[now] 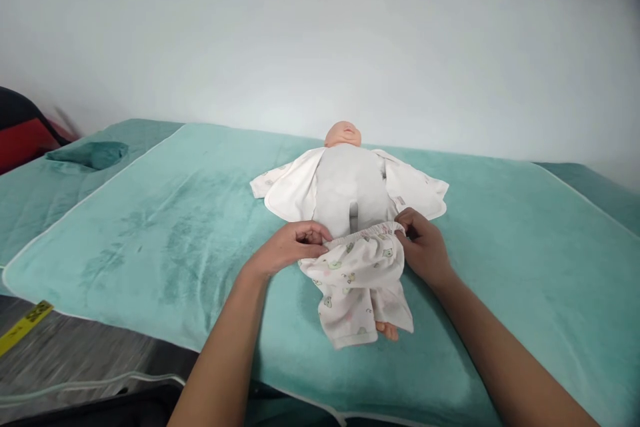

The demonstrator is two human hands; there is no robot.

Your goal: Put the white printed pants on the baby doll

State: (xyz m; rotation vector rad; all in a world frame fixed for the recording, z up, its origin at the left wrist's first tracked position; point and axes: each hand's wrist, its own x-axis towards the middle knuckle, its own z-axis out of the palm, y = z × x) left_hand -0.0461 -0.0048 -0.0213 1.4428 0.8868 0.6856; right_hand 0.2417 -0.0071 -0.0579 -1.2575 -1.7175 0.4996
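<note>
A baby doll (345,135) lies on its back, head toward the wall, its grey cloth torso (345,180) bare. Its white jacket (297,183) is spread open with both sleeves out to the sides. Printed baby pants (353,273) cover the doll's legs, and one foot (387,330) shows below a hem. My left hand (300,240) pinches the elastic waistband at its left end. At the other end of the waistband, my right hand (421,243) has its fingers closed on the fabric. The waistband sits across the lower torso, below a dark slot.
The doll rests on a teal plush sheet (160,233) over a bed against a white wall (320,60). A folded teal cloth (90,155) and a red-and-black object (25,140) are at far left. A yellow strip (24,328) marks the floor side.
</note>
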